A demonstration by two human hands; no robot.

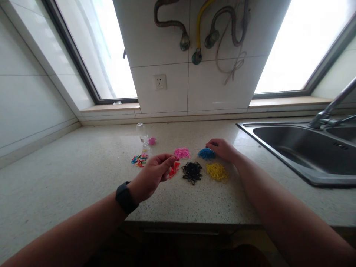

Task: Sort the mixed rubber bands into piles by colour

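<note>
Small coloured piles lie on the speckled countertop [69, 174]: pink [182, 152], blue [206, 153], black [191, 172], yellow [217, 171] and red [174, 170]. A mixed-colour heap [139, 160] sits to their left. My left hand [154, 173], with a black watch on the wrist, hovers above the red pile with fingers curled into a pinch; what it holds is too small to make out. My right hand [222, 148] rests at the blue pile, fingertips closed and touching it.
A clear jar [142, 138] lies behind the mixed heap, next to a small pink lid [151, 141]. A steel sink [306, 155] with a faucet [330, 107] occupies the right. Tiled wall, socket [160, 82] and hoses stand behind.
</note>
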